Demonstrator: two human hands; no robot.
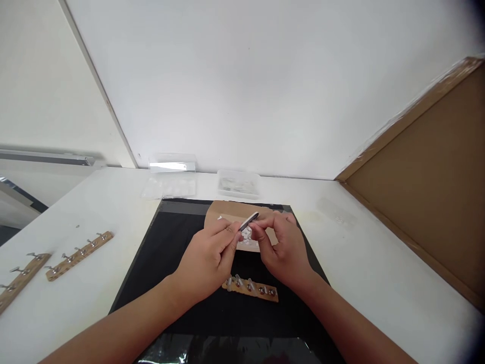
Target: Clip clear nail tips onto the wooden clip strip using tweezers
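Note:
My left hand (206, 258) is closed in a pinch on a slim strip, pale on top and dark along its edge, that looks like a nail file (249, 221). Close beside it, my right hand (286, 253) has thumb and forefinger pressed together at the strip's side; whatever is between those fingertips is too small to make out. Beneath both hands lies a piece of brown paper (227, 208) bearing small white pieces (247, 235). Nearer to me, a short wooden strip (250, 288) carries a row of metal mounts with clear, nail-shaped tips.
A black mat (159, 263) covers the middle of the white table. Two more wooden strips with metal holders, one nearer (79, 257) and one at the edge (22, 278), lie left. Behind stand an open clear box (172, 179) and a translucent case (238, 184). A cardboard panel (424, 182) rises right.

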